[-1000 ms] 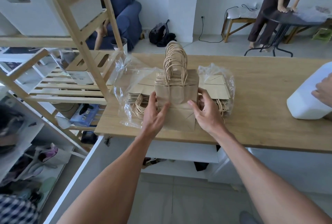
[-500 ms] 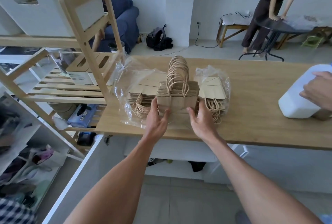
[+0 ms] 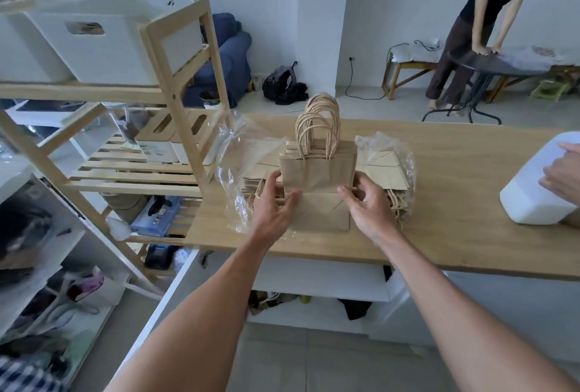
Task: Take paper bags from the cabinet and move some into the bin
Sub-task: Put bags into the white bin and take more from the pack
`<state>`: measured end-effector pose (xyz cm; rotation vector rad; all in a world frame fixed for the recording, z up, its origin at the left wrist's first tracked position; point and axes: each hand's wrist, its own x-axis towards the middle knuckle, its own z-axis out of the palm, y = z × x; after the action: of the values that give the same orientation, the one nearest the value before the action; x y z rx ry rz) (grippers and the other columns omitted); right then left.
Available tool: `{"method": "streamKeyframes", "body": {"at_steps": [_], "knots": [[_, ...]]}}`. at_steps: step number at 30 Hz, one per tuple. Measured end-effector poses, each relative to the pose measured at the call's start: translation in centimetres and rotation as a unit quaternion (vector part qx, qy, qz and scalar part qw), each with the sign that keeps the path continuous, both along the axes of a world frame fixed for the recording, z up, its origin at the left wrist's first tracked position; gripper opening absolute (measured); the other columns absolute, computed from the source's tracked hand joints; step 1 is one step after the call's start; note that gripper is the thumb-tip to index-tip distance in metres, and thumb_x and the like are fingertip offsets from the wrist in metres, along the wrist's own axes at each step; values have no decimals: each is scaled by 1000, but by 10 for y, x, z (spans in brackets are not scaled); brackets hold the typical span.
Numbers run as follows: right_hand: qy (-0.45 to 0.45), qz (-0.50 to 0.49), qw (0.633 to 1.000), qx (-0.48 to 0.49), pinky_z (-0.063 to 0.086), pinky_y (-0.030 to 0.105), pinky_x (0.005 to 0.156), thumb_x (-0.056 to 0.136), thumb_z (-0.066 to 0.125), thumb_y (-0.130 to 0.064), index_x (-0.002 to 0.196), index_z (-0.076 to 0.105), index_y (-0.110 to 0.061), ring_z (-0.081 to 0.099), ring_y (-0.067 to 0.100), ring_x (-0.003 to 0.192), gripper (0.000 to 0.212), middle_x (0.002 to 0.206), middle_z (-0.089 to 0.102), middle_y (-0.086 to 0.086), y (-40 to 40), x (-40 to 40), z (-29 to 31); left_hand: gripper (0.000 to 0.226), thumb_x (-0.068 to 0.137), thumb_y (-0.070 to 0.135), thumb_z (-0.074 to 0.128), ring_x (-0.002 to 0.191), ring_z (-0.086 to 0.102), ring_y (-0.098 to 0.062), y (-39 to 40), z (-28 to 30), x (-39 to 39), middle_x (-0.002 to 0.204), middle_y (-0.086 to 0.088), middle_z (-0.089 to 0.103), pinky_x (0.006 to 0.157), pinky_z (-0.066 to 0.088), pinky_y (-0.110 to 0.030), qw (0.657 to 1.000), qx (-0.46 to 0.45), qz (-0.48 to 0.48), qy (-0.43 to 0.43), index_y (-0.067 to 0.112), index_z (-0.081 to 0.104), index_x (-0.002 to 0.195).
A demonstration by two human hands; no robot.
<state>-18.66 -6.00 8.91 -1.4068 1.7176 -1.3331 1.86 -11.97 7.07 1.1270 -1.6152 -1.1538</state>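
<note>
A bundle of flat brown paper bags [image 3: 317, 171] with twisted handles stands partly raised on the wooden table [image 3: 470, 171]. My left hand [image 3: 274, 206] grips its left edge and my right hand [image 3: 365, 203] grips its right edge, thumbs on the folded front. Under and beside the bundle lie more paper bags in torn clear plastic wrap [image 3: 389, 165]. A white bin [image 3: 533, 193] lies on its side at the table's right end, with another person's hand [image 3: 561, 175] on it.
A wooden shelf rack [image 3: 175, 77] stands close on the left, holding a white storage box [image 3: 94, 43] and wooden boxes. Behind the table a person [image 3: 470, 33] leans on a round dark table. A blue armchair [image 3: 226, 58] sits at the back.
The view shifted slightly. My hands have stayed on the bundle's two sides while it tipped up a little. The other person's hand moved onto the white bin.
</note>
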Motion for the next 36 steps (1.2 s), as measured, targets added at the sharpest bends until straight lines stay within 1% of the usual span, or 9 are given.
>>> {"method": "streamKeyframes", "body": {"at_steps": [2, 6, 9, 13, 17, 21, 26, 30, 36], "knots": [[-15, 3, 1000, -19, 59, 36, 95, 100, 67, -16, 125, 67, -21, 72, 10, 104, 25, 115, 75, -7, -12, 14, 25, 37, 100, 36, 69, 97, 72, -21, -10, 28, 20, 120, 1, 66, 77, 64, -41, 1000, -7, -7, 12, 46, 47, 128], [-53, 13, 996, -70, 59, 34, 94, 100, 66, -9, 119, 69, -22, 72, 9, 104, 23, 110, 76, -10, -41, 51, 81, 51, 98, 35, 71, 93, 72, -15, -26, 85, 61, 120, -4, 63, 74, 64, -31, 998, -39, -16, 41, 31, 46, 143], [-60, 34, 993, -99, 58, 34, 93, 98, 68, -9, 113, 71, -24, 73, 7, 99, 21, 106, 76, -10, -76, 80, 121, 56, 95, 43, 72, 103, 70, -23, -50, 118, 88, 116, -4, 63, 83, 64, -37, 997, -64, 9, 47, 32, 48, 145], [-93, 71, 984, -134, 56, 19, 75, 96, 68, -7, 97, 70, -32, 72, -3, 82, 26, 94, 76, -14, -138, 114, 180, 58, 95, 51, 69, 102, 72, -16, -99, 169, 121, 117, 0, 68, 86, 64, -39, 983, -146, 105, 31, 33, 50, 146], [-83, 84, 978, -173, 59, 45, 88, 94, 67, -9, 102, 73, -25, 74, 27, 97, 19, 98, 79, 0, -218, 137, 241, 49, 99, 50, 64, 97, 69, 2, -158, 224, 154, 119, 1, 71, 78, 60, -22, 939, -250, 236, -3, 22, 56, 138], [-50, 78, 967, -236, 61, 43, 85, 94, 65, -15, 113, 73, -23, 74, 19, 94, 22, 99, 78, -7, -299, 161, 297, 55, 94, 60, 60, 113, 65, -15, -222, 257, 200, 128, 0, 67, 96, 55, -42, 887, -305, 328, -111, 25, 55, 136], [-25, 84, 947, -310, 56, 31, 71, 94, 60, -16, 110, 70, -23, 69, 8, 79, 20, 90, 76, -6, -399, 213, 329, 66, 98, 60, 56, 135, 53, -26, -279, 265, 258, 153, -10, 54, 103, 40, -37, 878, -264, 301, -262, 19, 47, 150], [15, 102, 932, -347, 37, 6, 54, 98, 56, -6, 117, 69, -9, 57, -3, 64, 24, 85, 68, 1, -466, 261, 317, 90, 91, 86, 24, 141, 48, -27, -312, 253, 296, 156, -8, 53, 115, 35, -47, 853, -235, 283, -371, 24, 46, 151], [115, 159, 910, -365, 55, 42, 74, 101, 52, -14, 116, 65, -11, 68, 27, 88, 20, 96, 73, 9, -549, 304, 285, 96, 90, 88, 21, 143, 44, -26, -340, 251, 323, 156, -8, 52, 119, 33, -48, 824, -224, 311, -417, 21, 44, 155]]}}
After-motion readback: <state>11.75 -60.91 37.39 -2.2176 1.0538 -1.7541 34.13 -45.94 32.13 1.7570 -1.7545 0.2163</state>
